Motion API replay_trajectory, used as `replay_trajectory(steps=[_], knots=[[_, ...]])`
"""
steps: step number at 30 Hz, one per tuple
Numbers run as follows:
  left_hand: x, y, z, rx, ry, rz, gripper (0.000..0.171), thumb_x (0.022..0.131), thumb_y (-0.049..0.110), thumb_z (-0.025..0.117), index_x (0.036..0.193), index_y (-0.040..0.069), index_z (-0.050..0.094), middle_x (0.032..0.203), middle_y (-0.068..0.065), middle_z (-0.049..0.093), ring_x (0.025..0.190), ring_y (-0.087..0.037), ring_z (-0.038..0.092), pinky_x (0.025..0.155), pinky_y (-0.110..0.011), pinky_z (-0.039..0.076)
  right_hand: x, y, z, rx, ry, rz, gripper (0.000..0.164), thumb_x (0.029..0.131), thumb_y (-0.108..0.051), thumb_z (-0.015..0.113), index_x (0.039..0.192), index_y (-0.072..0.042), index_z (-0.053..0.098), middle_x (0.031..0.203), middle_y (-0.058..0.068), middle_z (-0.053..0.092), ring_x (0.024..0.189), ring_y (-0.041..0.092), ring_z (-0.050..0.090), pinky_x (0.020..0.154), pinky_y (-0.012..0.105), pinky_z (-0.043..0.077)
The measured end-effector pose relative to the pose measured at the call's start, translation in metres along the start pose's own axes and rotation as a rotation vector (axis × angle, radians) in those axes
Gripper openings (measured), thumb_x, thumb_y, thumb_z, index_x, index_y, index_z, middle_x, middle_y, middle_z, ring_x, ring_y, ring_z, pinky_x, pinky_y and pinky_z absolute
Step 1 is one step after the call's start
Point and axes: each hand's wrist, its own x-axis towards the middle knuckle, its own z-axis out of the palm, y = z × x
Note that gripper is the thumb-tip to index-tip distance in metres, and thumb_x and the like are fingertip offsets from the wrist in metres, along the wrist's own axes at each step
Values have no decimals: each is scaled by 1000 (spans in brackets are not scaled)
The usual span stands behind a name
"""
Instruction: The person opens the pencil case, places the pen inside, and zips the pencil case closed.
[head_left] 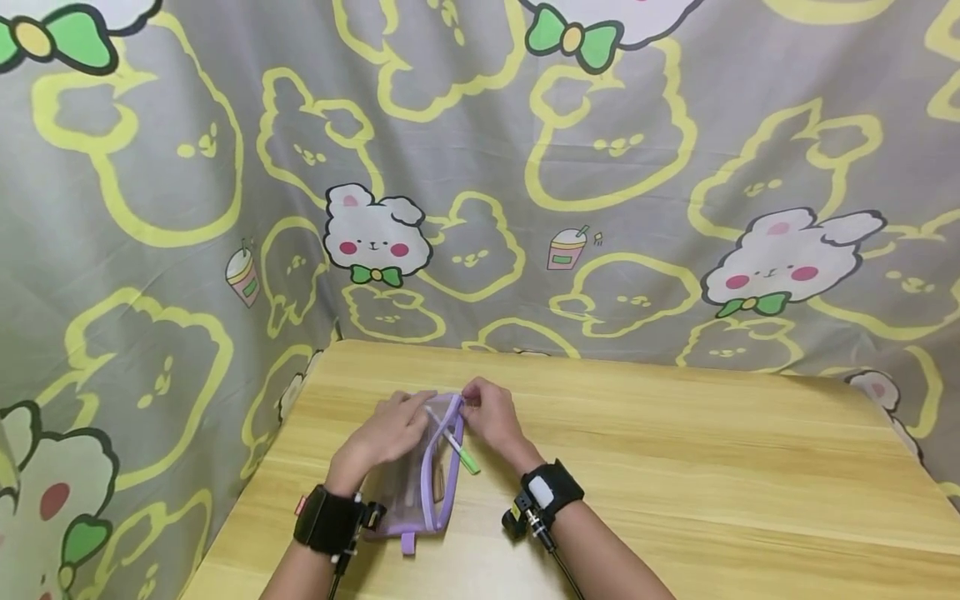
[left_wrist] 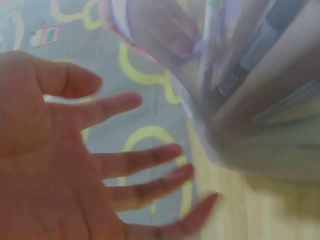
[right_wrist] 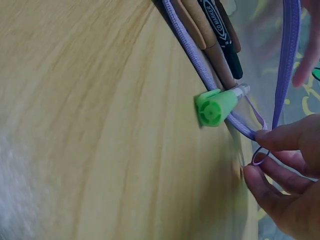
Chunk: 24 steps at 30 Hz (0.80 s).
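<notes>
A see-through zip pencil pouch (head_left: 397,492) with purple edging lies on the table, its zip side gaping toward the right. A green-capped pen (head_left: 468,460) pokes out through the opening. Inside, a black marker (right_wrist: 220,35) lettered "CD MARKER" lies beside brown pens (right_wrist: 200,22). My right hand (head_left: 491,417) pinches the far end of the zip edging, where a small purple loop (right_wrist: 259,157) shows between finger and thumb. Over the pouch's left side is my left hand (head_left: 390,429); in the left wrist view its fingers (left_wrist: 145,155) are spread, with nothing between them.
The wood-grain table (head_left: 675,467) stretches off to the right of the pouch. A grey curtain (head_left: 480,167) with rabbit prints hangs along the table's back and left edges. Both forearms carry black wrist straps with cameras and cables.
</notes>
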Motion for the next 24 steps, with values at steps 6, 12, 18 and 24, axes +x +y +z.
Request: replay_trajectory(steps=[6, 12, 18, 24], knots=[[42, -16, 13, 67, 55, 117, 32, 99, 16, 53, 128, 7, 61, 116, -14, 58, 103, -33, 51, 85, -54, 47, -1, 3, 0, 6, 4, -1, 19, 78, 5, 76, 93, -4, 68, 87, 5, 69, 76, 13, 63, 67, 25, 58], [68, -33, 26, -7, 3, 217, 25, 97, 11, 57, 119, 5, 67, 113, -11, 62, 102, -30, 55, 83, -56, 49, -1, 5, -1, 25, 6, -19, 13, 79, 5, 75, 87, -4, 70, 83, 5, 70, 73, 10, 64, 67, 23, 58], [78, -40, 31, -146, -59, 241, 17, 97, 7, 59, 107, 4, 72, 103, -8, 69, 95, -21, 62, 84, -42, 53, -2, 7, -1, 1, 10, -52, 9, 81, 3, 74, 82, -6, 73, 78, 1, 71, 69, 7, 64, 63, 22, 58], [85, -39, 30, -122, -20, 157, 12, 96, 13, 62, 90, 13, 73, 93, -1, 70, 87, -21, 62, 84, -51, 49, -1, 10, -1, 1, 27, -83, 10, 81, 4, 73, 81, -6, 73, 77, 0, 71, 68, 7, 64, 63, 20, 58]])
